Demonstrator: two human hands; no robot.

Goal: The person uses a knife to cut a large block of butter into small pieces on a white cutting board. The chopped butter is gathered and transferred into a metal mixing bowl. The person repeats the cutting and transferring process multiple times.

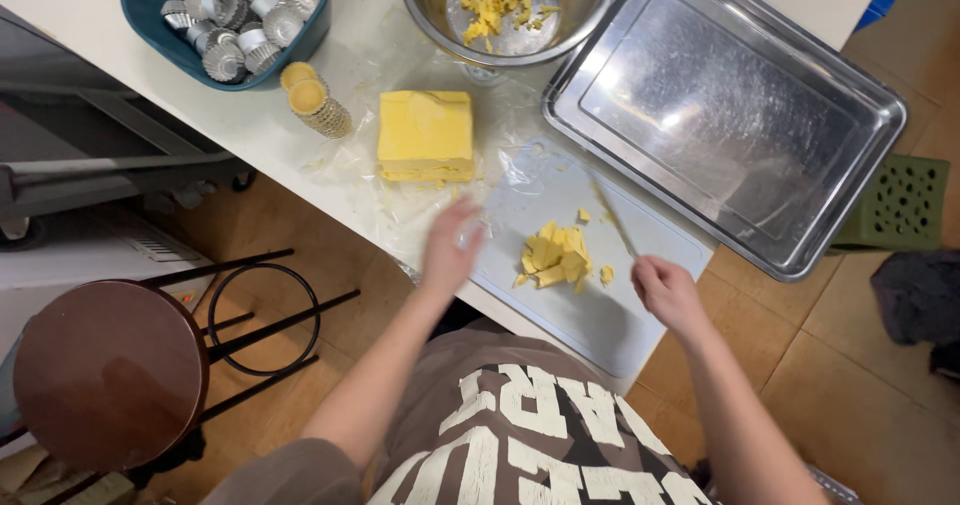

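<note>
A knife (617, 222) is held in the right hand (668, 291), fingers closed round its handle and the blade laid toward a heap of cut butter pieces (555, 256) on the pale blue cutting board (610, 320). The left hand (449, 248) is seen blurred and open at the board's left edge, holding nothing, between the heap and the large butter block (425, 135), which sits well apart on clear wrap. The work in hand is judged to be the cutting of butter into small bits, with one batch done. The next move would seem to call for the pieces to be gathered and lifted clear, or another slab taken from the block. More butter bits are seen in the steel bowl (430, 20) above. A bare steel tray (880, 155) lies to the right, and a teal tub (145, 25) of small fluted tins to the left. The tabletop (120, 85) is white; a tiled floor, a round brown stool (105, 370) and a green stool (900, 200) are seen around it.
</note>
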